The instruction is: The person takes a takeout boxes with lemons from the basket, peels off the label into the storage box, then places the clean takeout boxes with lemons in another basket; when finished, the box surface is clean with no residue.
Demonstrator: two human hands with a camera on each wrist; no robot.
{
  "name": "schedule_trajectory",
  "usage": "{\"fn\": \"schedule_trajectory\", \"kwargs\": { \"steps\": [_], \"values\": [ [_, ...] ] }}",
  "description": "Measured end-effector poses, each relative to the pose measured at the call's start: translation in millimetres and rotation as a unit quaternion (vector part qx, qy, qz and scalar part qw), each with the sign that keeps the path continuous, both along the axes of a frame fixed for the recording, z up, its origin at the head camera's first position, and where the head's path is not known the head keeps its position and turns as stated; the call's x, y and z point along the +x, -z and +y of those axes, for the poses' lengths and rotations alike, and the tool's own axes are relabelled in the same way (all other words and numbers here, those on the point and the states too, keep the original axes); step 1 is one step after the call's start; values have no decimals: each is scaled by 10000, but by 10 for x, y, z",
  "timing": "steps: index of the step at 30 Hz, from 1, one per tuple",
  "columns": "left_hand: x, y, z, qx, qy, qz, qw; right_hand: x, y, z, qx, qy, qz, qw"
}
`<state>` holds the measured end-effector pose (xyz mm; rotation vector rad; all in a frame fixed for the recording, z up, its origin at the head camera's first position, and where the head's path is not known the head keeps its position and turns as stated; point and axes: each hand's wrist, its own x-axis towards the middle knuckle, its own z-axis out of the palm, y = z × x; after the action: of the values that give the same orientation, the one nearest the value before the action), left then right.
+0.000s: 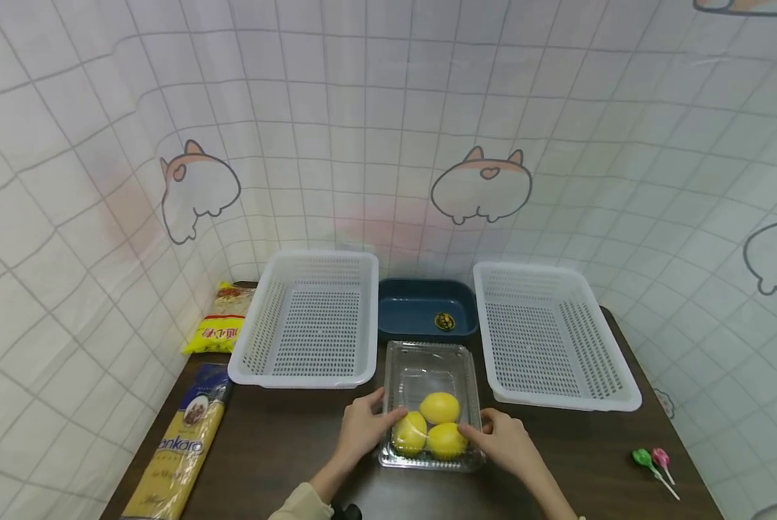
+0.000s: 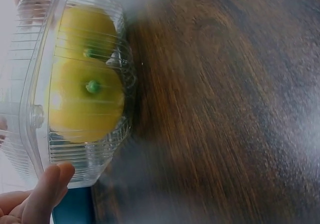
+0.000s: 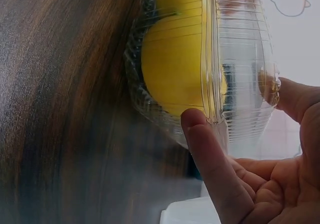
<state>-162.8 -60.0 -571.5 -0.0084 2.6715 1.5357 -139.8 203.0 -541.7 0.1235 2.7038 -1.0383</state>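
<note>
A clear plastic clamshell box (image 1: 398, 375) stands at the front middle of the table with its lid down. Three yellow lemons (image 1: 440, 409) lie inside, toward the near end. My left hand (image 1: 362, 427) grips the box's left side, thumb over the lid. On the opposite side my right hand (image 1: 508, 445) holds the box between thumb and fingers. In the right wrist view the thumb (image 3: 295, 100) presses the lid while a finger (image 3: 205, 151) lies along the side below the rim. The left wrist view shows fingertips (image 2: 50, 184) at the box's rim.
Behind the box sits a dark blue dish (image 1: 421, 334) with a small round black-and-gold item (image 1: 444, 321). White baskets (image 1: 367, 347) (image 1: 482, 325) flank it. At left lie a yellow food bag (image 1: 216, 334) and a long pasta pack (image 1: 180, 448); at right, two lollipops (image 1: 642, 456) (image 1: 660, 456).
</note>
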Motion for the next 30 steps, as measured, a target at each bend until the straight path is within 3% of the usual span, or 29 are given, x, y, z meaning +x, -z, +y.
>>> {"fn": "schedule_trajectory", "kwargs": {
  "steps": [8,20,30],
  "values": [
    [-16,14,1,25,-123,69,9999,10,16,-12,-229,69,-44,9997],
    [-24,6,-40,526,-207,84,9984,47,-15,-45,-255,111,192,9994],
    [38,-12,-17,200,-297,241,9991,77,-73,-9,-311,90,282,9991]
  ]
}}
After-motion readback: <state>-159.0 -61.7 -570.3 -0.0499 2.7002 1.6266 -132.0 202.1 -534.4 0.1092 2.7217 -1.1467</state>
